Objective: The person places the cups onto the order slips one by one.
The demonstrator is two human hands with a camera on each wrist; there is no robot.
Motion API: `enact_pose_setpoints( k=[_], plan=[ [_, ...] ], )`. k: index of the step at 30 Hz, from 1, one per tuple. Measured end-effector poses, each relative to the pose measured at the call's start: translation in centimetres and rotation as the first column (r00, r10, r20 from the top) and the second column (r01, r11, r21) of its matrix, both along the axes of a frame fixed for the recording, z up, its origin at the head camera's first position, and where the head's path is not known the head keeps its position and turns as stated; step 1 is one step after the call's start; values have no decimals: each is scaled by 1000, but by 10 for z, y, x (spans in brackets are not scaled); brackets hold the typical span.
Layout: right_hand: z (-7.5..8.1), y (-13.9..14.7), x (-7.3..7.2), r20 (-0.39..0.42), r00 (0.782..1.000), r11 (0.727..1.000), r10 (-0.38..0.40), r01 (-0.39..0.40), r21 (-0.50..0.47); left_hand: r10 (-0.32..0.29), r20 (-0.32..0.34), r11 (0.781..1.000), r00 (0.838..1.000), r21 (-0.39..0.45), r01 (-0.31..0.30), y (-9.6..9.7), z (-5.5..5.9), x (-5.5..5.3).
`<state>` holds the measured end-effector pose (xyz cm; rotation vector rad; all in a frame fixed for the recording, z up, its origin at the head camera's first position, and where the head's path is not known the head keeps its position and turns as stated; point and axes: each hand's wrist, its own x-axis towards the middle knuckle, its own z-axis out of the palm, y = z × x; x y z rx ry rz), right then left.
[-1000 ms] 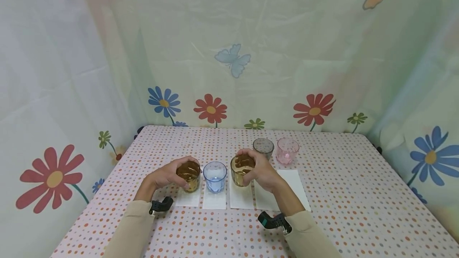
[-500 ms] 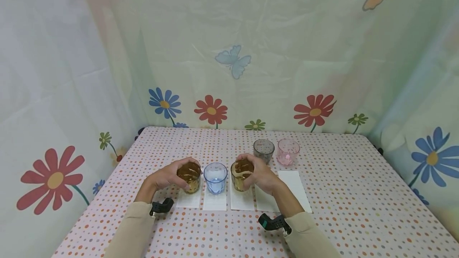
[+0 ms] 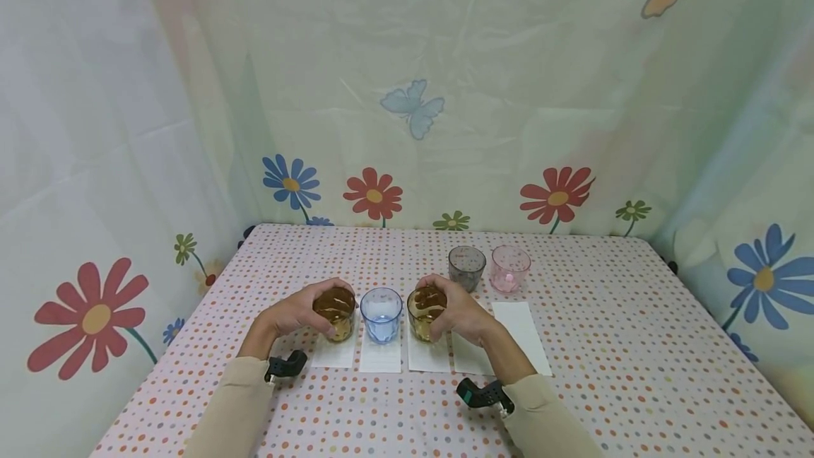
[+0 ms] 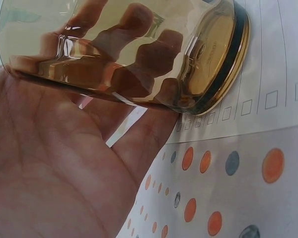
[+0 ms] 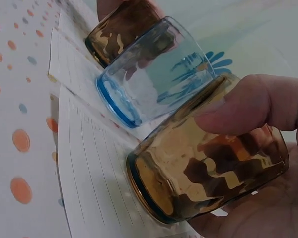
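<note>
In the head view my left hand point(image 3: 294, 311) grips an amber drinking glass point(image 3: 341, 328), thumb on the near side. That glass stands upright on a strip of lined paper point(image 3: 332, 357); its base meets the paper in the left wrist view. My right hand point(image 3: 469, 315) holds a second amber glass point(image 5: 179, 178) between thumb and fingers, with the base close over another lined sheet point(image 3: 429, 359). Between the two sits a clear blue glass point(image 3: 381, 329), upright on its own paper strip point(image 3: 380, 361) and touched by neither hand.
A grey glass point(image 3: 467, 276) and a pink glass point(image 3: 509, 278) stand behind my right hand. More white paper point(image 3: 526, 341) lies under and beyond the right wrist. The dotted tablecloth point(image 3: 636, 345) spreads to both sides, with a flowered curtain point(image 3: 483, 126) behind.
The amber glass in my right hand has come down and slightly left, nearer the blue glass. My left hand and its glass have stayed in place.
</note>
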<state>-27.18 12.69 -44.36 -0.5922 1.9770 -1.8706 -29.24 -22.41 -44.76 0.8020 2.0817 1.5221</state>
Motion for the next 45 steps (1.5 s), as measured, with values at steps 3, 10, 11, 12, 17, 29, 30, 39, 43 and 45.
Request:
enact_pose_setpoints(
  k=[3,10,11,12,17,29,30,39,43,45],
  plan=[
    [1,0,0,13,1000,1000,8,-8,8,-2,-3,1000,1000,-6,2,-1,1,0],
    [7,4,-2,-3,999,997,36,-36,68,8,4,1000,1000,-8,-8,-1,6,-1],
    [8,5,-3,-10,999,996,35,-34,86,9,2,1000,1000,-9,-9,-1,7,-1],
    [10,7,-3,-13,999,995,39,-37,97,12,-2,1000,1000,-12,-12,0,8,-1],
    [17,11,-3,-15,998,992,57,-55,117,12,-25,1000,1000,-20,-13,1,11,-1],
    [34,16,1,-130,989,976,69,-40,213,7,-3,1000,1000,4,-7,-1,6,-2],
    [37,17,2,-143,987,976,72,-40,216,5,-2,1000,1000,7,-5,-1,6,-2],
    [48,23,8,-224,972,980,73,-28,198,0,8,1000,1000,10,0,-1,2,-1],
    [47,25,10,-225,973,981,51,-7,193,3,7,1000,1000,1,-3,-1,1,0],
    [47,25,11,-228,973,982,41,3,190,6,6,1000,1000,-3,-6,0,1,0]
  ],
)
